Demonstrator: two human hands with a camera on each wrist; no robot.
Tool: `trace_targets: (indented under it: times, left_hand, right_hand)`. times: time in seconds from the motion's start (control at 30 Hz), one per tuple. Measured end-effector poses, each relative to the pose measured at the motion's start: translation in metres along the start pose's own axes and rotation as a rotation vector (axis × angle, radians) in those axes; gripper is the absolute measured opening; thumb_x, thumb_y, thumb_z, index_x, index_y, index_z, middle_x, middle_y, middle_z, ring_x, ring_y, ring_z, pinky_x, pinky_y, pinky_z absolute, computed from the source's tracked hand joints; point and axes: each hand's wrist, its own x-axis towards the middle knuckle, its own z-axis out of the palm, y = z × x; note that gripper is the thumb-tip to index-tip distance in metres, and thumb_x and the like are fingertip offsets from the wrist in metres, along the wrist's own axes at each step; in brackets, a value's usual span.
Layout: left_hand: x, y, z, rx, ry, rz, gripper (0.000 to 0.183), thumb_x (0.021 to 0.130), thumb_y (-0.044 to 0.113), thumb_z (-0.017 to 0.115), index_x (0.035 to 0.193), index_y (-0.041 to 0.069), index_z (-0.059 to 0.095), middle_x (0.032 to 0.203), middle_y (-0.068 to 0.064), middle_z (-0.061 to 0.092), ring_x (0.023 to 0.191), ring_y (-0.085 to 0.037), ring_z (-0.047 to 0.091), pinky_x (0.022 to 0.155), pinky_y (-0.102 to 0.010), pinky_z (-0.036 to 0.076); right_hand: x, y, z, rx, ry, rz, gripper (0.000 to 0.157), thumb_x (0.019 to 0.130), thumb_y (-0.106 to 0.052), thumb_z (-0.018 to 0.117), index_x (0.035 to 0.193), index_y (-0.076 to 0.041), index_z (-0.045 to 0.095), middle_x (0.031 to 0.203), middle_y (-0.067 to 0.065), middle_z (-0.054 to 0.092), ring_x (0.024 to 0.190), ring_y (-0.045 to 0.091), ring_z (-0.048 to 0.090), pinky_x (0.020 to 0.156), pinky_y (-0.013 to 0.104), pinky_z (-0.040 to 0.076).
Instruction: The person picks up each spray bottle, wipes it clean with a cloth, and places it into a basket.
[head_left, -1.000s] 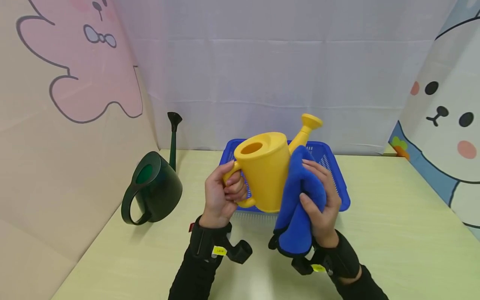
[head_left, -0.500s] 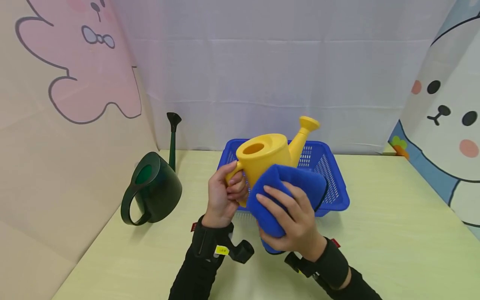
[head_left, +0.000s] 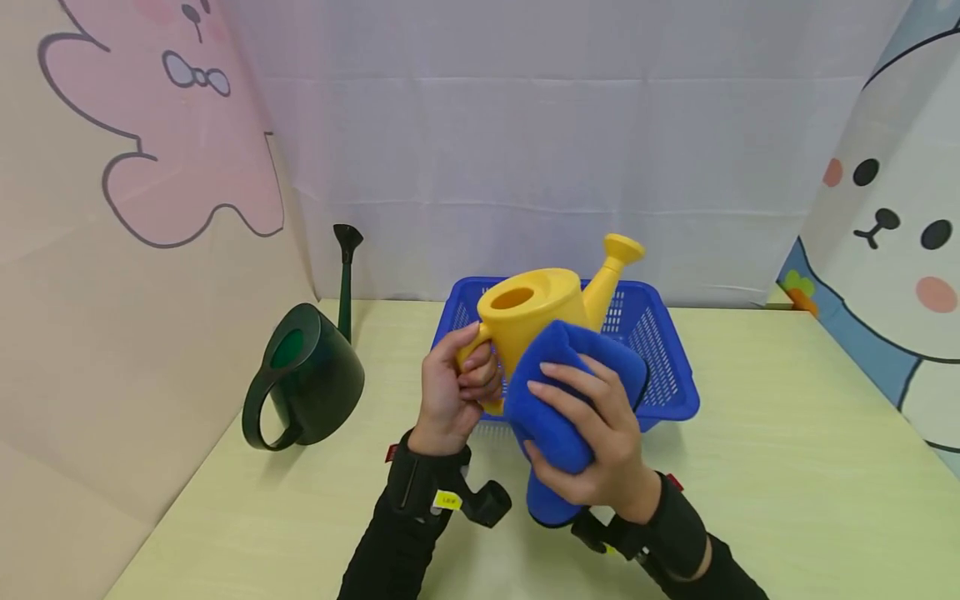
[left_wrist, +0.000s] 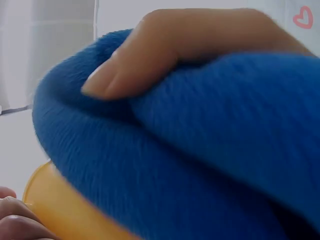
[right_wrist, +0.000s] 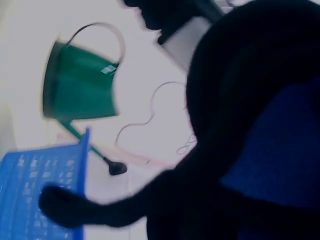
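Observation:
My left hand (head_left: 459, 392) grips the handle of a yellow watering can (head_left: 534, 310), its fingers curled round it. The can is upright in front of the basket, spout pointing right. With my right hand (head_left: 600, 433) I hold a folded blue cloth (head_left: 551, 417) with a dark edge against the can's lower body, which the cloth hides. In the left wrist view a right finger sinks into the folds of the cloth (left_wrist: 150, 175), and some of the yellow can (left_wrist: 65, 205) shows beneath. The cloth's dark underside fills much of the right wrist view.
A blue perforated basket (head_left: 663, 367) stands on the table (head_left: 780, 467) behind my hands. At the left is a dark green watering can (head_left: 322, 383), its spout pointing up and back. Printed cloth screens (head_left: 480, 150) enclose the table at the back and sides.
My right hand has swung the cloth from the can's right side round to its front, turning the back of the hand toward me. The left hand has shifted slightly right with the can.

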Motion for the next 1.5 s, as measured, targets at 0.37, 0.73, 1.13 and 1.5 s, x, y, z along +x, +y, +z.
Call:
trace_targets:
  times: [0.37, 0.73, 1.13, 1.5]
  left_hand:
    - [-0.003, 0.003, 0.001, 0.023, 0.015, -0.037, 0.04, 0.093, 0.022, 0.026, 0.053, 0.019, 0.028, 0.041, 0.012, 0.029, 0.034, -0.005, 0.024, 0.039, -0.023, 0.013]
    - [-0.004, 0.001, 0.003, 0.1, 0.041, -0.05, 0.038, 0.093, 0.021, 0.028, 0.055, 0.018, 0.029, 0.043, 0.012, 0.031, 0.037, -0.006, 0.025, 0.04, -0.023, 0.015]
    - [-0.003, -0.012, 0.009, 0.104, 0.04, -0.038, 0.031, 0.092, 0.02, 0.034, 0.062, 0.016, 0.036, 0.05, 0.012, 0.032, 0.038, -0.002, 0.024, 0.037, -0.014, 0.021]
    - [-0.005, -0.007, 0.009, 0.134, -0.023, -0.064, 0.037, 0.092, 0.02, 0.029, 0.056, 0.017, 0.029, 0.044, 0.012, 0.03, 0.038, -0.006, 0.024, 0.038, -0.021, 0.016]
  right_hand:
    - [0.006, 0.013, -0.027, 0.454, 0.207, 0.634, 0.042, 0.073, -0.003, 0.045, 0.113, 0.003, 0.055, 0.119, 0.008, 0.056, 0.11, 0.029, 0.046, 0.092, 0.029, 0.041]
    - [0.002, 0.016, -0.017, 0.16, 0.175, 0.392, 0.039, 0.073, -0.016, 0.056, 0.103, 0.009, 0.056, 0.114, 0.014, 0.057, 0.105, 0.031, 0.05, 0.092, 0.031, 0.042]
    - [-0.006, 0.0, 0.0, -0.191, -0.188, -0.127, 0.043, 0.078, -0.037, 0.052, 0.104, -0.004, 0.061, 0.107, 0.015, 0.06, 0.105, 0.036, 0.049, 0.103, 0.043, 0.029]
    - [0.008, 0.002, -0.013, -0.012, 0.055, 0.068, 0.042, 0.078, -0.034, 0.057, 0.095, 0.004, 0.059, 0.102, 0.023, 0.057, 0.102, 0.035, 0.051, 0.097, 0.036, 0.038]
